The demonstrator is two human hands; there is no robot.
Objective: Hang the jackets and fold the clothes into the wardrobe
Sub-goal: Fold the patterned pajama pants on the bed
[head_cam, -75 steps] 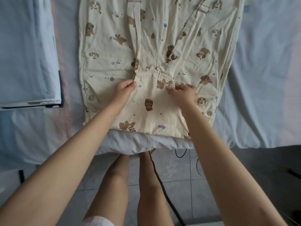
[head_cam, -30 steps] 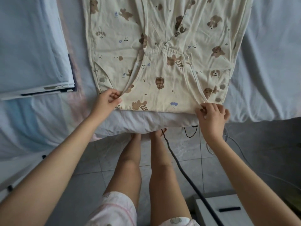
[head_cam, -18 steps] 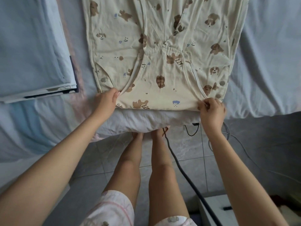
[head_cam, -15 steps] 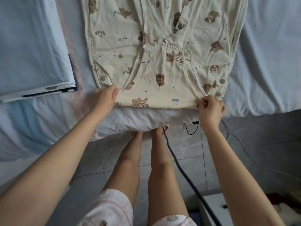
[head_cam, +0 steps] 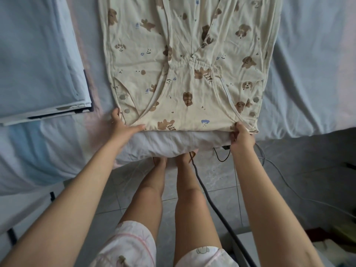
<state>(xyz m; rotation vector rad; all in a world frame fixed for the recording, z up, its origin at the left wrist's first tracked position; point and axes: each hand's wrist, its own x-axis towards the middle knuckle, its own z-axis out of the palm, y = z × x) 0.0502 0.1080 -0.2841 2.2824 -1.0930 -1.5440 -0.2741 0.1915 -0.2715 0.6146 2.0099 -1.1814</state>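
A cream garment printed with brown bears and dogs [head_cam: 188,78] lies flat on the bed, its near fold along the mattress edge. My left hand [head_cam: 123,128] holds the garment's near left corner, thumb stretched along the fold, fingers under the cloth. My right hand [head_cam: 240,135] pinches the near right corner, fingers curled around the edge. Both arms reach forward over my legs.
The bed's pale sheet [head_cam: 308,83] spreads right and left of the garment. A folded light-blue fabric stack [head_cam: 38,60] lies at the left. A black cable [head_cam: 215,205] runs across the tiled floor [head_cam: 217,178] between my legs and the right arm. A white box [head_cam: 242,245] sits at the lower right.
Both hands left the garment's middle waistband, came down to its near corners and took hold of them. Over the last half second they have shifted only slightly.
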